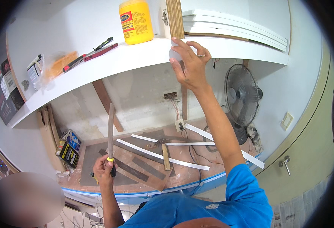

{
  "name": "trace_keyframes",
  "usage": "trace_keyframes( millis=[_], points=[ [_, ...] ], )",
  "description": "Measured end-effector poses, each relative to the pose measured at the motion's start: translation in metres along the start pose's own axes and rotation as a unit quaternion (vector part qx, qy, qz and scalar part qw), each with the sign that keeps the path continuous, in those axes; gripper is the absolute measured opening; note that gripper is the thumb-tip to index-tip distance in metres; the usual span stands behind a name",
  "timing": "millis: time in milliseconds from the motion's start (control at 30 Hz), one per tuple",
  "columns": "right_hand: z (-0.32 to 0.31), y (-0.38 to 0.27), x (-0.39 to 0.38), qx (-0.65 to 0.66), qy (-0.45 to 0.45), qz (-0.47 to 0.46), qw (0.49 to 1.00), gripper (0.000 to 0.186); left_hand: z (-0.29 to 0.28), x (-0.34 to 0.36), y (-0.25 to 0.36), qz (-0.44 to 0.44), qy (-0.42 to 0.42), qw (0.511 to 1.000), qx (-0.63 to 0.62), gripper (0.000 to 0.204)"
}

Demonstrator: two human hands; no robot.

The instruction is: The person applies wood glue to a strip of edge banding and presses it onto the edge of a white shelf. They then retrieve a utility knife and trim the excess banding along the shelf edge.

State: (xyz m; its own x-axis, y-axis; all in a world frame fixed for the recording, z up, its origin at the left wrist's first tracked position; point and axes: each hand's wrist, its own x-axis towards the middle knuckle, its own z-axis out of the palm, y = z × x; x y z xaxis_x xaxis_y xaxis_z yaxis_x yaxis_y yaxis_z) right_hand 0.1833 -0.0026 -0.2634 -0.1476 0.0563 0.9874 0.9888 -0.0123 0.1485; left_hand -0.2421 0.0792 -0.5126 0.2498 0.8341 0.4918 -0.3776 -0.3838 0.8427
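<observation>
My left hand [103,169] is wrapped round the black and yellow handle of a long metal file [111,129]. The file's blade points up, well away from the shelf. Higher up, my right hand [192,68] has its fingers apart and holds nothing. Its fingertips are at the front edge of the white shelf [144,53], by the foot of an upright divider with a wood-grain edge [175,19]. Whether they press on the edge is unclear. A metal hinge [165,17] sits on the divider's left side.
On the shelf are a yellow glue tub [136,22], a red cutter [74,63] and stacked white panels [231,26]. Below, the worktop [70,181] carries white strips [163,156], a hammer [166,156] and cables. A fan [243,95] stands right; boxes [69,148] stand left.
</observation>
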Motion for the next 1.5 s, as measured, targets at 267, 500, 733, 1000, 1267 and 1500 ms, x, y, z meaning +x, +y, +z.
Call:
trace_keyframes(
  millis=[267,500,733,1000,1267,1500],
  points=[
    [0.003,-0.002,0.015,-0.012,0.026,-0.002,1.000,0.028,-0.006,-0.001,0.000,0.015,0.000,1.000,-0.019,0.044],
    [-0.010,-0.006,0.026,0.062,-0.009,-0.008,0.998,0.031,-0.008,-0.006,0.001,0.014,-0.002,1.000,-0.021,0.040],
    [-0.007,0.015,0.080,-0.020,0.040,-0.052,0.998,0.042,-0.013,-0.014,-0.003,0.010,0.001,1.000,-0.025,0.038],
    [-0.015,0.015,0.072,-0.078,-0.050,-0.061,0.994,0.037,-0.017,-0.022,-0.007,0.000,0.001,1.000,-0.022,0.040],
    [-0.047,0.014,0.018,0.026,0.036,-0.041,0.998,0.043,-0.021,-0.024,0.000,0.002,0.002,1.000,0.019,0.047],
    [-0.057,-0.043,-0.165,0.242,-0.176,0.199,0.933,0.057,-0.047,-0.055,-0.030,-0.077,-0.038,0.990,0.109,0.041]
  ],
)
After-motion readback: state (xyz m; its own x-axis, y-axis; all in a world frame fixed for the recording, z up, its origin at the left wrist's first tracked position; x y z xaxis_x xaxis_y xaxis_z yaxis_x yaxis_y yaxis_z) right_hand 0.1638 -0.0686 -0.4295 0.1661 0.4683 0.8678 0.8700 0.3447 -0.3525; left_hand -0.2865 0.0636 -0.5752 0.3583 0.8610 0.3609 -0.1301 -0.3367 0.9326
